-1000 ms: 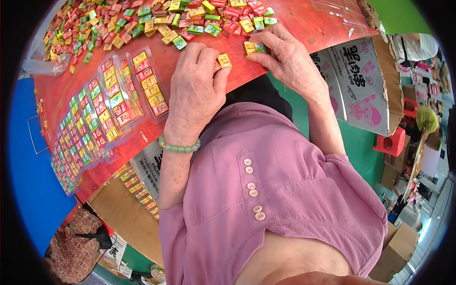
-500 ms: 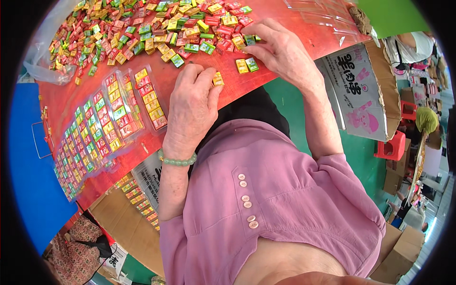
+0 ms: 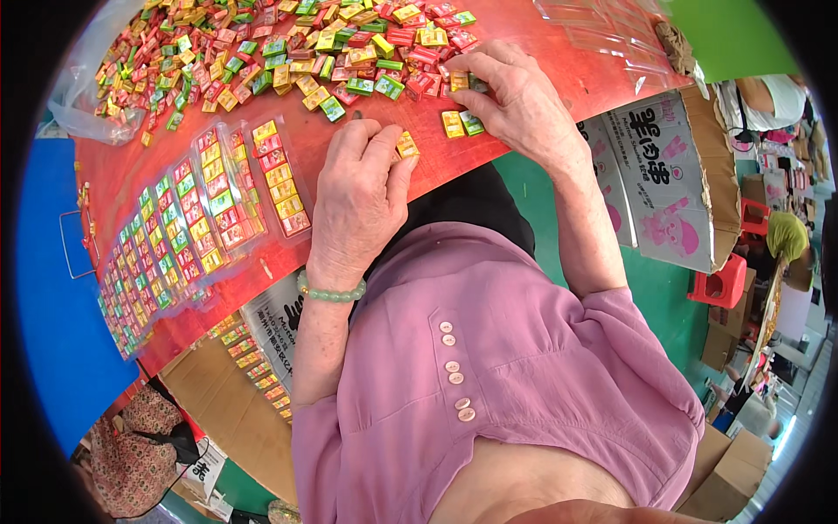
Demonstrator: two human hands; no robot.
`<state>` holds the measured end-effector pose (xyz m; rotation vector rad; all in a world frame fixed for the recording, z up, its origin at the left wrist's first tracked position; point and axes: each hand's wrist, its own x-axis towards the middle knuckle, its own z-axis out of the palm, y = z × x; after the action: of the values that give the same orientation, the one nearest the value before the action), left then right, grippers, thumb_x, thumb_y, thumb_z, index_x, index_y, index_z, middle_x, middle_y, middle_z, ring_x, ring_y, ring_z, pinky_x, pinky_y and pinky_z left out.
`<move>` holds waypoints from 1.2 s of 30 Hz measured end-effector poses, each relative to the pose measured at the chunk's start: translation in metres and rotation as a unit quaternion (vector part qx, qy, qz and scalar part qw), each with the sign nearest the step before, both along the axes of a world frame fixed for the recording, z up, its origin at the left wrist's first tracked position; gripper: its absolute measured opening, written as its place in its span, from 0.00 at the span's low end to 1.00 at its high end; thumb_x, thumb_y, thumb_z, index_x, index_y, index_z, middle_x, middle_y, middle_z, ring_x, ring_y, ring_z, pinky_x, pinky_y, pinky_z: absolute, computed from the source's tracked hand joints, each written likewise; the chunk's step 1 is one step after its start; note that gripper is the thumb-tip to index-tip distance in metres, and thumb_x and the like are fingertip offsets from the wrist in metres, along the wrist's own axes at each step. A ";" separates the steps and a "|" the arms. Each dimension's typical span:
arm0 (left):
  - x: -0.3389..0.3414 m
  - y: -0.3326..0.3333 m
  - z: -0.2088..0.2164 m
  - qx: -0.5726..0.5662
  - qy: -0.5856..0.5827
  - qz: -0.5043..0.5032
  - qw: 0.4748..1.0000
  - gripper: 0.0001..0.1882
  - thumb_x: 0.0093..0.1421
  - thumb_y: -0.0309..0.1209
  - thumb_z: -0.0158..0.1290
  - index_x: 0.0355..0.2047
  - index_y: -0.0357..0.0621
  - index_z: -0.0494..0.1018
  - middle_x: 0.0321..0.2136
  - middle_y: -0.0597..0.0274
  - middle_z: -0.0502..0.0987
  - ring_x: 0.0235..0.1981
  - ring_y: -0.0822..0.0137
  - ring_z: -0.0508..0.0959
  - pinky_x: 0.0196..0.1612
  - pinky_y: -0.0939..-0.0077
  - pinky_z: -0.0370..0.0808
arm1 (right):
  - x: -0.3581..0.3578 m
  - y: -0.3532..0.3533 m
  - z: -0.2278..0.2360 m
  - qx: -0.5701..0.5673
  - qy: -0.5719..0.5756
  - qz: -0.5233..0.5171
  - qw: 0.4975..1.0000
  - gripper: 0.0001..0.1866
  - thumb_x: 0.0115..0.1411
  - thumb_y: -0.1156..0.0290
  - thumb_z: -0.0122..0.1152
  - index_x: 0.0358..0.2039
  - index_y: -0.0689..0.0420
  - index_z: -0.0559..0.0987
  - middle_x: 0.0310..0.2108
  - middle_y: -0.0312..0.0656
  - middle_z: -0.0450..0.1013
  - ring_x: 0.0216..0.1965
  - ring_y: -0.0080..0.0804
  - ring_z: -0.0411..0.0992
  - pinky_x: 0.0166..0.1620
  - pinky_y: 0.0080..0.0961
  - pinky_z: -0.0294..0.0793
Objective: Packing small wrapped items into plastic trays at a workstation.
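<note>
My left hand (image 3: 360,179) is closed, with a small yellow box (image 3: 407,145) held at its thumb and forefinger just above the red table. Further right, my right hand (image 3: 524,105) reaches to the edge of the heap. Its thumb and forefinger are closed around a small yellow-orange box (image 3: 458,80), and a dark-looking piece shows partly under the fingers. Below that thumb lie another yellow box (image 3: 452,124) and a green box (image 3: 472,123), side by side. A large heap of tiny red, yellow and green boxes (image 3: 288,52) spreads across the far side.
Left of my left hand, clear plastic trays (image 3: 281,179) filled with rows of these boxes stand in a line. Plastic trays (image 3: 602,35) lie at the far right. A clear bag (image 3: 83,109) borders the heap. Printed cartons (image 3: 659,175) and a red stool (image 3: 720,279) are beyond the table edge.
The view has shifted slightly. The yellow-orange box now sits further in between my right thumb and forefinger. My left hand keeps its yellow box and has hardly moved.
</note>
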<state>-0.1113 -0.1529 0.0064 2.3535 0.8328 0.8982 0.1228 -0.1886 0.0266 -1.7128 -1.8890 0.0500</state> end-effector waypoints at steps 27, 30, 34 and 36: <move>0.001 0.002 -0.003 0.000 -0.025 0.007 1.000 0.15 0.55 0.24 0.65 0.42 0.33 0.78 0.40 0.52 0.75 0.42 0.50 0.78 0.45 0.58 0.78 | -0.026 -0.010 0.013 -0.077 0.133 0.095 0.984 0.06 0.60 0.71 0.69 0.36 0.59 0.85 0.44 0.39 0.80 0.48 0.39 0.76 0.54 0.37 0.72; 0.001 0.002 -0.003 -0.008 -0.023 0.005 1.000 0.15 0.55 0.24 0.65 0.42 0.33 0.78 0.40 0.52 0.75 0.42 0.50 0.78 0.45 0.59 0.78 | -0.027 -0.012 0.009 -0.061 0.073 0.066 0.993 0.08 0.60 0.69 0.70 0.38 0.58 0.87 0.47 0.41 0.79 0.53 0.40 0.76 0.57 0.37 0.71; 0.001 0.002 -0.004 -0.007 -0.020 0.001 1.000 0.16 0.55 0.25 0.65 0.43 0.33 0.78 0.39 0.52 0.75 0.42 0.51 0.78 0.45 0.59 0.78 | -0.027 -0.014 0.008 -0.059 0.046 0.073 0.995 0.09 0.60 0.68 0.70 0.39 0.56 0.87 0.48 0.40 0.79 0.54 0.40 0.74 0.58 0.38 0.70; 0.001 0.003 -0.004 -0.007 -0.021 0.001 1.000 0.16 0.55 0.25 0.65 0.43 0.33 0.78 0.39 0.53 0.75 0.42 0.51 0.78 0.45 0.59 0.78 | -0.030 -0.015 0.010 -0.057 0.012 0.061 0.996 0.10 0.59 0.67 0.71 0.40 0.55 0.88 0.49 0.38 0.79 0.56 0.39 0.73 0.61 0.40 0.68</move>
<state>-0.1106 -0.1503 0.0027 2.3147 0.8225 0.9366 0.0929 -0.2035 0.0367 -1.6616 -2.0051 0.2285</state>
